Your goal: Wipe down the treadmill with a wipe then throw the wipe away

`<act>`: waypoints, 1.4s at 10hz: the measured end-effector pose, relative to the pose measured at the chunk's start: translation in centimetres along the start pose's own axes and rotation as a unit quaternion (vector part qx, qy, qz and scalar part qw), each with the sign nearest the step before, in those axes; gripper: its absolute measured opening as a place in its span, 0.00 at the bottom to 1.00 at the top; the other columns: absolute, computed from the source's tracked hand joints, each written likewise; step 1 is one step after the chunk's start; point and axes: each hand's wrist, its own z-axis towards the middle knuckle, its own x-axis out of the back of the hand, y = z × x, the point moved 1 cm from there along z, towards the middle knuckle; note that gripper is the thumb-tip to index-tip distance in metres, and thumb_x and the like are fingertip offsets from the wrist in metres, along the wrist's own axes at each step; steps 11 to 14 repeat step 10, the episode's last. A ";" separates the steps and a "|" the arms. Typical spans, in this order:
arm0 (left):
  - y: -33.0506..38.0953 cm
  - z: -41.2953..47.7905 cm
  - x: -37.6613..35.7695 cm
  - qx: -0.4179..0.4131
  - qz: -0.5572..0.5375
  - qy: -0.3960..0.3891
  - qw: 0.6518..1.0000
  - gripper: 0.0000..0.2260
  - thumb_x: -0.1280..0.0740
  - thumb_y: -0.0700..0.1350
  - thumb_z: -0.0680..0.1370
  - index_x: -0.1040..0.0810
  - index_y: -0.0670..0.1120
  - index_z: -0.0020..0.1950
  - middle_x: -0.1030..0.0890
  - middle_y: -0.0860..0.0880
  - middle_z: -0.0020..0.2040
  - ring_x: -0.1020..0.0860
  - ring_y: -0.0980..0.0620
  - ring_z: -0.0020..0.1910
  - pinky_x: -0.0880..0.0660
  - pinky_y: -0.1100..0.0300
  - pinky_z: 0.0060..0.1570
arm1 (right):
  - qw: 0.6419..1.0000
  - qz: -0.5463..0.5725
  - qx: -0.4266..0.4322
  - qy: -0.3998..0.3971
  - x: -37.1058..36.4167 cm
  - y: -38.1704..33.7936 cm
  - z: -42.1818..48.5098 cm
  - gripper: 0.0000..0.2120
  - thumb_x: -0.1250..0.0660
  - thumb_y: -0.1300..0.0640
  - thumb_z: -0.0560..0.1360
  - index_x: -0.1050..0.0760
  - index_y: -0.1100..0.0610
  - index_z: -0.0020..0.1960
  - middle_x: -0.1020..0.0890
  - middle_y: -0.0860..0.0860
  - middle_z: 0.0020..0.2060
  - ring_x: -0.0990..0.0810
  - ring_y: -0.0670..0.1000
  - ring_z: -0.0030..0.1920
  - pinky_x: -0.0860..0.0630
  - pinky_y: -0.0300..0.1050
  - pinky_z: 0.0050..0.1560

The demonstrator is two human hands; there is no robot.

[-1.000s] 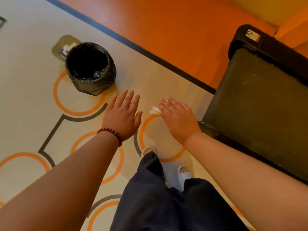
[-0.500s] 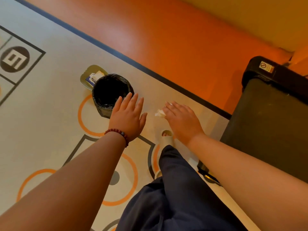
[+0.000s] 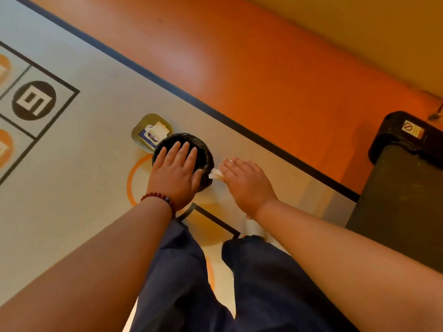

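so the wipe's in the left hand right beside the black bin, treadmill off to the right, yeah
Not quite. The head view shows the wipe held in the right hand, not the left hand, which is open and empty over the black bin. The rest holds: wipe beside the bin, treadmill off to the right.

A pale floor (image 3: 72, 188) carries a black disc with a white symbol (image 3: 34, 100) at far left and an orange ring (image 3: 130, 180). A dark border line (image 3: 148, 73) separates it from the orange band (image 3: 239, 68) beyond. A green tray (image 3: 141, 130) holds a blue-and-white packet (image 3: 153, 133). Nearest are navy trousers (image 3: 182, 283) and 1 white shoe (image 3: 255, 227).
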 end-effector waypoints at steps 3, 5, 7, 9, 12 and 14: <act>-13.9 7.1 -3.0 -0.114 0.019 -0.033 0.993 0.27 0.58 0.57 0.83 0.55 0.49 0.79 0.50 0.48 0.80 0.55 0.47 0.78 0.62 0.50 0.74 | 0.989 0.033 -0.141 -0.013 -4.9 -7.7 11.5 0.25 0.47 0.59 0.83 0.46 0.54 0.78 0.44 0.51 0.78 0.48 0.52 0.78 0.52 0.49 0.75; -18.1 12.1 -5.7 -0.156 0.008 -0.021 0.987 0.26 0.58 0.57 0.83 0.54 0.48 0.79 0.51 0.47 0.80 0.56 0.47 0.78 0.63 0.50 0.74 | 0.975 0.058 -0.211 -0.029 -9.8 -10.1 17.5 0.22 0.47 0.57 0.84 0.44 0.54 0.78 0.41 0.50 0.77 0.45 0.51 0.77 0.48 0.47 0.74; -20.1 16.7 -11.2 -0.178 0.026 -0.023 0.983 0.26 0.58 0.57 0.83 0.55 0.49 0.79 0.52 0.48 0.80 0.57 0.47 0.78 0.64 0.50 0.73 | 0.968 0.067 -0.237 -0.053 -16.5 -9.2 22.6 0.22 0.49 0.55 0.84 0.45 0.52 0.78 0.42 0.49 0.77 0.46 0.50 0.77 0.49 0.47 0.74; -19.8 19.2 -16.1 -0.197 0.034 -0.048 0.979 0.26 0.57 0.56 0.83 0.55 0.49 0.79 0.51 0.48 0.80 0.56 0.48 0.78 0.63 0.49 0.74 | 0.957 0.072 -0.278 -0.043 -20.4 -7.3 23.8 0.23 0.48 0.53 0.84 0.46 0.53 0.78 0.43 0.50 0.78 0.48 0.51 0.78 0.50 0.47 0.74; -19.4 19.6 -17.2 -0.203 0.033 -0.054 0.977 0.26 0.57 0.56 0.83 0.54 0.49 0.79 0.51 0.48 0.80 0.55 0.47 0.78 0.62 0.49 0.74 | 0.953 0.080 -0.289 -0.042 -20.9 -7.2 23.4 0.23 0.51 0.50 0.84 0.44 0.54 0.78 0.42 0.50 0.77 0.47 0.51 0.77 0.48 0.48 0.74; -19.4 19.6 -17.2 -0.203 0.033 -0.054 0.977 0.26 0.57 0.56 0.83 0.54 0.49 0.79 0.51 0.48 0.80 0.55 0.47 0.78 0.62 0.49 0.74 | 0.953 0.080 -0.289 -0.042 -20.9 -7.2 23.4 0.23 0.51 0.50 0.84 0.44 0.54 0.78 0.42 0.50 0.77 0.47 0.51 0.77 0.48 0.48 0.74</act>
